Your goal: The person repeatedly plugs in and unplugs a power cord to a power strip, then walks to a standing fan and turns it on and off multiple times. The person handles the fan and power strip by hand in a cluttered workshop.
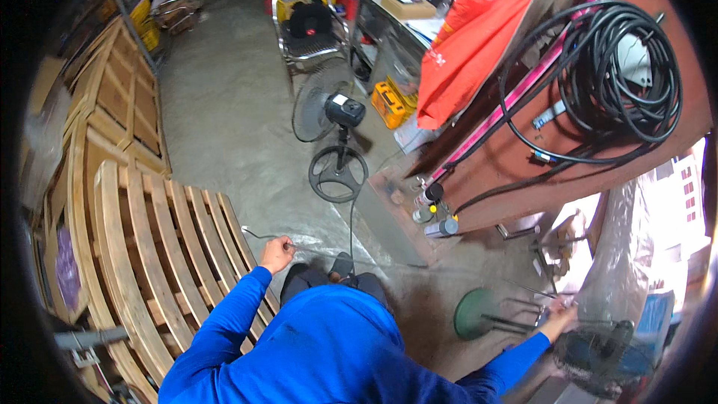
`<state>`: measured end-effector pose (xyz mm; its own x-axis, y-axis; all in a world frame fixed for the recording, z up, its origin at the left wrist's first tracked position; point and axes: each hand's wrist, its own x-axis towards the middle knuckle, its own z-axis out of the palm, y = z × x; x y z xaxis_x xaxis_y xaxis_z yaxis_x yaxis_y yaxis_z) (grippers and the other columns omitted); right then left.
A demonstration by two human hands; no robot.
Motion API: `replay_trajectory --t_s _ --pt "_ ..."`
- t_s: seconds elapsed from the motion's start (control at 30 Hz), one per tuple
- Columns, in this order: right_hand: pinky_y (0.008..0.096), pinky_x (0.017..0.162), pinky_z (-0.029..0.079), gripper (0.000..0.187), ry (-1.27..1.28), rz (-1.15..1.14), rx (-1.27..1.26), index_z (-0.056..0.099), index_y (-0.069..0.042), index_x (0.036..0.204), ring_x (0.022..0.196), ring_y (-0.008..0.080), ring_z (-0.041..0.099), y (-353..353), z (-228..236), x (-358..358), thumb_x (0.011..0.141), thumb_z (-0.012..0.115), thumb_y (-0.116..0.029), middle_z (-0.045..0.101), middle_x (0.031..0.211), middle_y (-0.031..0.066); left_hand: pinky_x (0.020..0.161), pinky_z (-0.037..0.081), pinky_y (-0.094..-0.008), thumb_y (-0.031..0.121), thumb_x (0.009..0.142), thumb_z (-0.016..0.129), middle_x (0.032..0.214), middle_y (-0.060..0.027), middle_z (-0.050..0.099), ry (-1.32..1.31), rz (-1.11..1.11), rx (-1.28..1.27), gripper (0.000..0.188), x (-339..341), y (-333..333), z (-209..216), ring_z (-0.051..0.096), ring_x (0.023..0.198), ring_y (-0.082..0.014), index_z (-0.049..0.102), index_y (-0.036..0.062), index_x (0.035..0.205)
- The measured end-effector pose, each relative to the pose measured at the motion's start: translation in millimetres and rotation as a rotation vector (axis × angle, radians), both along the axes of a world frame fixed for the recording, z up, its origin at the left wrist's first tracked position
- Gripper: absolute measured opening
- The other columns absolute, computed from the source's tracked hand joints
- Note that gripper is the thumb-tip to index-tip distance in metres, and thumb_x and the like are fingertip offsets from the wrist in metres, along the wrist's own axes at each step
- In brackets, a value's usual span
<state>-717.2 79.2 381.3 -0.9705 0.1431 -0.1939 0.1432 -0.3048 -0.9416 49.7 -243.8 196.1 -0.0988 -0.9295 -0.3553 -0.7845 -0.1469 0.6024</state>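
Observation:
My left hand (277, 254) is closed around a thin, dark wire-like strand (258, 236), whose free end sticks out to the left beside a wooden pallet. From that hand the strand runs right, low across the floor, growing faint and blurred. Out to the right, my right hand (559, 317) has its fingers bent closed; what they hold is too blurred to make out. Close to it are the dark legs of a stool with a round green seat (476, 313) and clear plastic sheeting (613, 269).
The slatted pallet (161, 254) leans at my left. Ahead stands a pedestal fan (340, 112), with a metal chair (310, 26) behind. A brown panel carries coiled black cable (621, 78); spray cans (441, 227) stand below it. Another fan (602, 359) is near my right arm.

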Motion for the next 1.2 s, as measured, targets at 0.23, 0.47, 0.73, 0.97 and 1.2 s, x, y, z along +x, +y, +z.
replay_trajectory --t_s 0.23,0.47,0.73,0.97,1.2 --pt "0.0422 0.075 0.042 0.041 0.831 0.898 0.823 0.056 0.000 0.106 0.085 0.0295 0.052 -240 -114 283 0.083 0.069 -0.032 0.057 0.091 0.0153 0.072 0.054 -0.0436 0.027 0.075 0.067 0.080 -0.0158 0.069 -0.126 -0.316 -0.036 0.024 -65 -71 119 0.068 0.080 -0.0342 0.072 0.0128 0.093" --pt "0.0374 0.093 0.044 0.049 0.213 1.942 0.398 0.050 0.004 0.128 0.111 0.0344 0.058 -399 -79 500 0.097 0.052 -0.032 0.059 0.119 0.0267 0.080 0.054 -0.0405 0.009 0.076 0.063 0.097 -0.0144 0.070 0.272 -0.561 -0.164 0.025 -109 -155 122 0.067 0.090 -0.0317 0.069 0.0098 0.100" --pt "0.0485 0.062 0.050 0.018 0.723 1.648 0.829 0.061 -0.011 0.097 0.073 0.0409 0.063 -404 -79 524 0.095 0.051 -0.025 0.065 0.078 0.0175 0.076 0.052 -0.0393 0.025 0.099 0.045 0.109 -0.0126 0.059 1.230 0.095 1.100 0.024 -160 -261 58 0.062 0.096 -0.0276 0.042 0.0112 0.119" --pt "0.0477 0.057 0.049 0.016 0.774 1.554 1.012 0.058 -0.012 0.091 0.069 0.0369 0.064 -389 -82 512 0.093 0.055 -0.028 0.064 0.075 0.0154 0.074 0.053 -0.0382 0.047 0.095 0.052 0.103 -0.0116 0.059 0.873 0.126 1.204 0.048 -217 -339 -3 0.061 0.088 -0.0255 0.046 0.0090 0.123" --pt "0.0473 0.061 0.050 0.020 0.791 1.699 1.040 0.058 -0.010 0.090 0.070 0.0368 0.064 -372 -130 486 0.094 0.053 -0.030 0.065 0.078 0.0144 0.048 0.047 -0.0294 0.037 0.094 0.058 0.079 -0.0043 0.061 0.767 0.214 0.699 0.034 -269 -374 -19 0.058 0.055 -0.0156 0.057 0.0063 0.109"
